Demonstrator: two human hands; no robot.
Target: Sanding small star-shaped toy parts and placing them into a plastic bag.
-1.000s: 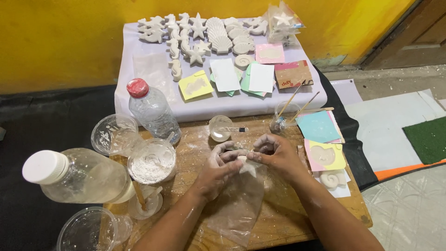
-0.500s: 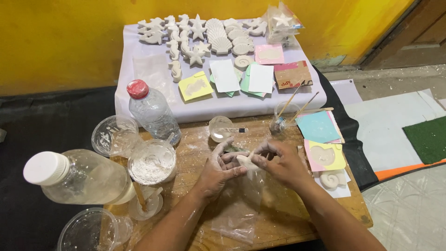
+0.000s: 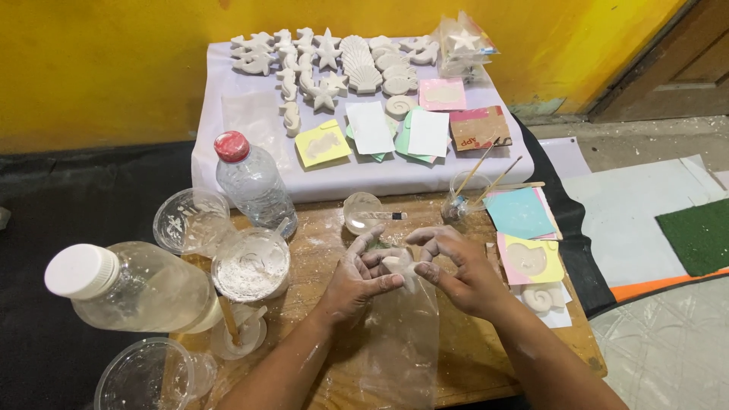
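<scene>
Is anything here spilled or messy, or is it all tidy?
White powder is smeared across the wooden board, thickest near the cup of white powder. Both the left hand and right hand are dusted white as they hold a small white piece over a clear plastic bag. Nothing looks broken.

A clear plastic bag [image 3: 402, 334] is being held at its top by both hands on the wooden counter [image 3: 524, 342]. A clear packet [image 3: 463, 47] with a white star is lying on the white sheet [image 3: 364, 171], and a brown and red card box [image 3: 480, 129] is lying near it.
</scene>
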